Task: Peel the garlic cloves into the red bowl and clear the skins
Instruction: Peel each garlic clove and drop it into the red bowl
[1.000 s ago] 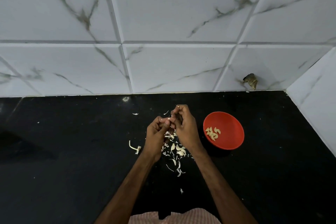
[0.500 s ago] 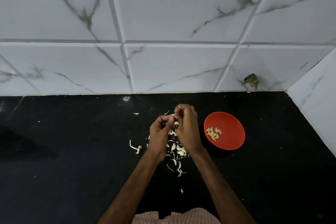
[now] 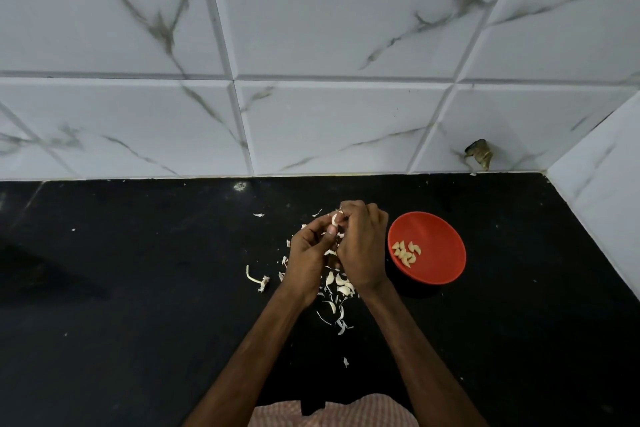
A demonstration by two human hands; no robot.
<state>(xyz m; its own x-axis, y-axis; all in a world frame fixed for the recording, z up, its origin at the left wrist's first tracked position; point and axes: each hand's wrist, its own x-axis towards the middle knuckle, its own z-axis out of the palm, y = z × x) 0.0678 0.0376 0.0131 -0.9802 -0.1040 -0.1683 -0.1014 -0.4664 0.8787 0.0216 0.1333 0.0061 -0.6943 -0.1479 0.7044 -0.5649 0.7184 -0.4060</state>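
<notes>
Both hands meet above the black counter. My left hand (image 3: 310, 253) pinches a pale garlic clove (image 3: 334, 219) between thumb and fingers. My right hand (image 3: 360, 243) curls its fingertips onto the same clove from the right. Below the hands lies a heap of unpeeled cloves and white skins (image 3: 341, 288). To the right stands the red bowl (image 3: 440, 253) holding several peeled cloves (image 3: 406, 253).
A dry garlic stem (image 3: 257, 278) lies left of the heap, and loose skin scraps (image 3: 258, 215) are scattered toward the marble-tiled wall (image 3: 311, 114). A side wall (image 3: 602, 211) closes the counter on the right. A dark chip (image 3: 479, 154) mars the tile near the corner.
The hands have stayed together over the heap, fingers shifting slightly round the clove; more of the pale clove shows between the fingertips now.
</notes>
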